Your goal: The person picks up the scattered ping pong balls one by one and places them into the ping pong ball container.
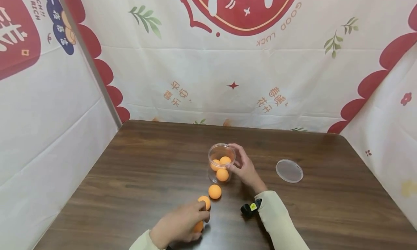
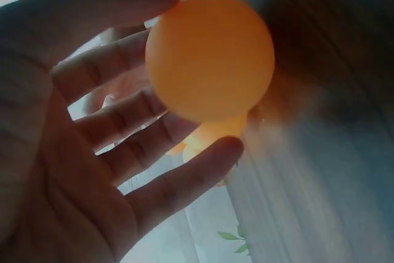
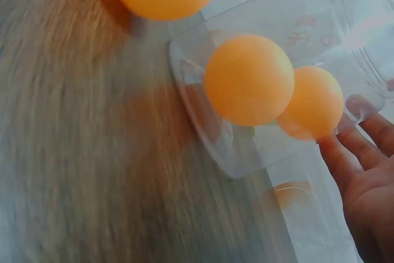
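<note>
My right hand grips a clear plastic jar by its upper right side, thumb and fingers at the rim. Three orange ping-pong balls lie inside the jar, which stands open at the top. In front of it, one more ping-pong ball rests on the table. My left hand curls its thumb and fingers about a ping-pong ball low over the tabletop; the fingers partly cover it in the head view. Just beyond those fingers sits another ping-pong ball.
A clear round lid lies flat to the right of the jar. The brown wooden table meets a printed white cloth at its back edge, with more cloth at both sides. A black wrist device hangs at my right sleeve.
</note>
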`<state>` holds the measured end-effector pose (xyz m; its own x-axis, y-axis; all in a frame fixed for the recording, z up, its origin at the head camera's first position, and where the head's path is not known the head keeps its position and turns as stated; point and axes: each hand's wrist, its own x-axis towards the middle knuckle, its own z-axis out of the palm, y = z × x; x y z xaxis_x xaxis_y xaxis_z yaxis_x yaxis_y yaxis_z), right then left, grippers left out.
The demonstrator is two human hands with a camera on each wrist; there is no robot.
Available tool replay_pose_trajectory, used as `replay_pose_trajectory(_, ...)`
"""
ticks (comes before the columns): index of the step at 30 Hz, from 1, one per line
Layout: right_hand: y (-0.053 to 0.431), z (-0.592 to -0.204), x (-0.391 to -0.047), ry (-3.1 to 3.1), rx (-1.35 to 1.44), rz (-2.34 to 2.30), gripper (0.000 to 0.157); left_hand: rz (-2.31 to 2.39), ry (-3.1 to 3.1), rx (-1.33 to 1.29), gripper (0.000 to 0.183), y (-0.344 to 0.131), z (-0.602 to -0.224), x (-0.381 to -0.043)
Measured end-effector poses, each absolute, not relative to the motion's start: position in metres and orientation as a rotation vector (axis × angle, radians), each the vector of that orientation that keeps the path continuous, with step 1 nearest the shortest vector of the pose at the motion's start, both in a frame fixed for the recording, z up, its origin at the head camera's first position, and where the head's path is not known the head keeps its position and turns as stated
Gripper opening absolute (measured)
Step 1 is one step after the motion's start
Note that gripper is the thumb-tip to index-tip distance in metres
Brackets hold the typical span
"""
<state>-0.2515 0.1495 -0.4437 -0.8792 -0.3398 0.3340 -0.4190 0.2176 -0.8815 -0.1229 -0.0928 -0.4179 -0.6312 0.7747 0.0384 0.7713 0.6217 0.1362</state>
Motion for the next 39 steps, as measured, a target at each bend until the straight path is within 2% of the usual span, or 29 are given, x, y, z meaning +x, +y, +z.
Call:
replay_pose_trajectory(9,0.149,-0.448,-0.252,-2.352,0.763,1.797,0.062,0.239,2.765,1.26,0.018,-0.093,-0.414,-0.121)
replay_pose_trajectory(16,0.15,-0.453,-0.246,-2.374,0.745,1.784,0.062,0.364,2.732,1.359,0.018,-0.09,-0.402,-0.124)
replay_pose_trajectory(23,0.15,-0.445,-0.25,-2.367,0.74,1.798,0.064,0.571,2.729,1.411,0.019,-0.096,-0.381,-0.143)
replay_pose_trajectory(27,0.148,-0.442,-0.249,-2.372,0.743,1.823,0.065,0.659,2.775,1.348,0.017,-0.108,-0.369,-0.154)
replay_pose_trajectory(34,0.145,-0.417,-0.234,-2.386,0.732,1.788,0.062,0.621,2.797,1.386,0.014,-0.109,-0.356,-0.175)
replay_pose_trajectory(39,0.145,-0.414,-0.234,-2.398,0.739,1.778,0.061,0.629,2.844,1.406,0.015,-0.106,-0.347,-0.188)
